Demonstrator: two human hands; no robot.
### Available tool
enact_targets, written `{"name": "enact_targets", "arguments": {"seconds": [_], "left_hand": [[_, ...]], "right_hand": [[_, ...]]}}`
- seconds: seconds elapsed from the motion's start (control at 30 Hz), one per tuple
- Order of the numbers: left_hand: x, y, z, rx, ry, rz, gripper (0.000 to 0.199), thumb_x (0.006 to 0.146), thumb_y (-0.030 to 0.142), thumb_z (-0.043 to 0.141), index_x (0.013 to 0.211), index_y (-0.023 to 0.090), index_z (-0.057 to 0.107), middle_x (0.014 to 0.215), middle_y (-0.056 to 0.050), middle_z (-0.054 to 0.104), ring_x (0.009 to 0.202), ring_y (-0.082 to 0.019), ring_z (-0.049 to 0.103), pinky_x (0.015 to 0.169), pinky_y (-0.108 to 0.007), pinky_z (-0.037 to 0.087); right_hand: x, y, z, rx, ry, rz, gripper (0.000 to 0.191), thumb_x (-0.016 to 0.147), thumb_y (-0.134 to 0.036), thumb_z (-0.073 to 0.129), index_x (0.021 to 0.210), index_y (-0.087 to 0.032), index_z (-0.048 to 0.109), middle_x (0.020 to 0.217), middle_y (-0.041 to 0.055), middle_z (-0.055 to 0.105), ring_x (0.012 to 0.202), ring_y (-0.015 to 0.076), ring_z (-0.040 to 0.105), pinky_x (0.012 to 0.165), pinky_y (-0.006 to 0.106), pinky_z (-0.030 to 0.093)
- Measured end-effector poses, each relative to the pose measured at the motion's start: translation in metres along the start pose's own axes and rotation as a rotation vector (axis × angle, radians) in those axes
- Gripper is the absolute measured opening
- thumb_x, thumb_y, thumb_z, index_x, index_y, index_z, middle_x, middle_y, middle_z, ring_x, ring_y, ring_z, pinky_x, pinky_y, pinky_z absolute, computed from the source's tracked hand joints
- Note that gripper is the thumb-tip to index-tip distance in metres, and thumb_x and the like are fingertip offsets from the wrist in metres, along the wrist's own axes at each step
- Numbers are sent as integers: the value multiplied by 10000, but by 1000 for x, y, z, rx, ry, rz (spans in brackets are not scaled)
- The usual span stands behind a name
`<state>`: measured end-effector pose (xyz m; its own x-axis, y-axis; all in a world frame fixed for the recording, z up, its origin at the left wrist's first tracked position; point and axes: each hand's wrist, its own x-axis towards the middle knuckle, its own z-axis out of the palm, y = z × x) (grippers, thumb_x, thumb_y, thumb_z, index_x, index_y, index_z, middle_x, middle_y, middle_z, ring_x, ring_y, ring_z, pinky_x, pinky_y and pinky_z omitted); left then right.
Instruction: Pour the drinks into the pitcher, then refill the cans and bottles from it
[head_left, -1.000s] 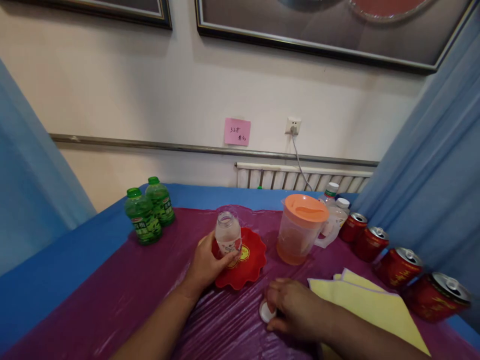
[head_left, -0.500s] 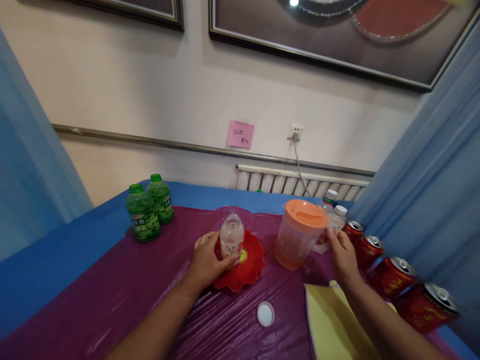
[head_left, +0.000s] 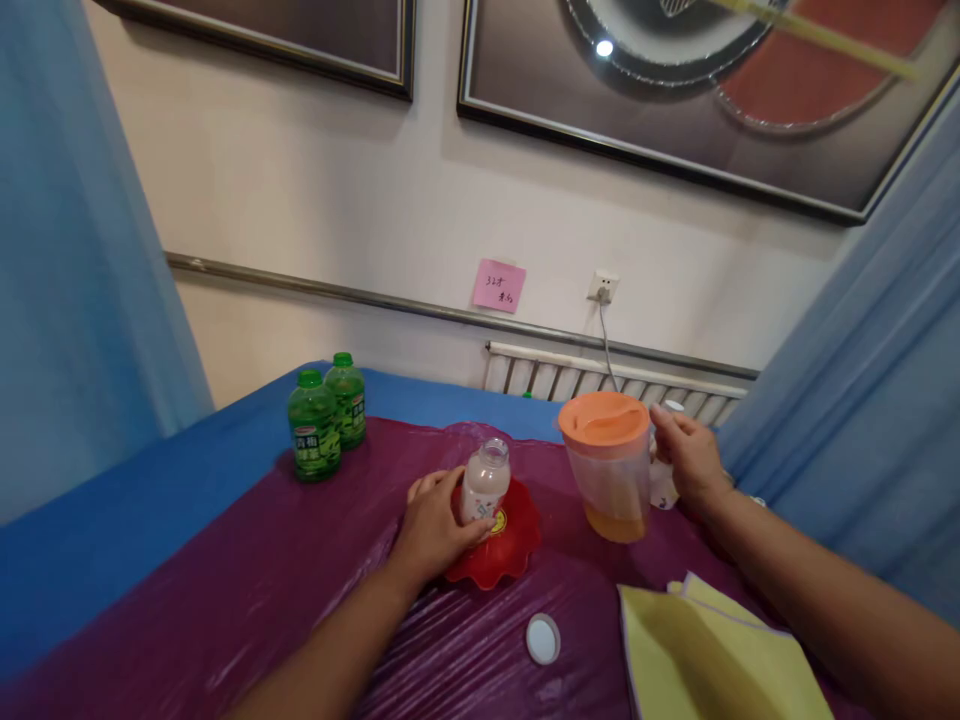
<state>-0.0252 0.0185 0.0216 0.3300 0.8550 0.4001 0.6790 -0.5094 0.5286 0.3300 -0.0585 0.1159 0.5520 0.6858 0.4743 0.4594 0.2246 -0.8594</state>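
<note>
My left hand (head_left: pixel 442 525) is wrapped round a small uncapped bottle (head_left: pixel 485 485) with whitish contents, which stands at the left part of a red scalloped plate (head_left: pixel 517 545). On the right, my right hand (head_left: pixel 694 455) grips the handle side of a clear plastic pitcher (head_left: pixel 607 480) with an orange lid. Some amber liquid shows low in the pitcher, which tilts slightly to the left. A white cap (head_left: pixel 543 639) lies upturned on the purple sheet in front of the plate.
Two green bottles (head_left: pixel 315 430) stand at the back left. A folded yellow cloth (head_left: pixel 712 650) lies at the front right. Behind my right hand a white-capped bottle (head_left: pixel 673 407) is partly hidden. My right forearm mostly covers several cans. Purple plastic (head_left: pixel 285 600) covers the blue tabletop.
The pitcher has gone from leaning the other way to tilting slightly left, with my right hand raised at its handle. My left hand still holds the bottle. The camera view has shifted.
</note>
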Motion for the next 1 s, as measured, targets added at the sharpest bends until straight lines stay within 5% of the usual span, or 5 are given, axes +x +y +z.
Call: {"name": "enact_targets", "arguments": {"seconds": [0.33, 1.0], "left_hand": [[-6, 9, -4, -24, -79, 15, 750, 620, 480, 863, 1286, 202, 656, 1240, -129, 689, 1196, -361, 592, 1101, -513, 380], [-12, 13, -7, -88, -60, 23, 708, 665, 576, 827, 1271, 243, 674, 1207, -111, 695, 1171, -343, 592, 1068, -491, 390]], "right_hand": [[45, -95, 7, -198, -185, -254, 584, 747, -701, 704, 538, -243, 407, 499, -63, 318, 491, 99, 292, 460, 262, 230], [43, -130, 44, -398, -368, -457, 565, 772, -632, 671, 540, -239, 337, 549, -63, 278, 532, 82, 266, 477, 252, 201]]}}
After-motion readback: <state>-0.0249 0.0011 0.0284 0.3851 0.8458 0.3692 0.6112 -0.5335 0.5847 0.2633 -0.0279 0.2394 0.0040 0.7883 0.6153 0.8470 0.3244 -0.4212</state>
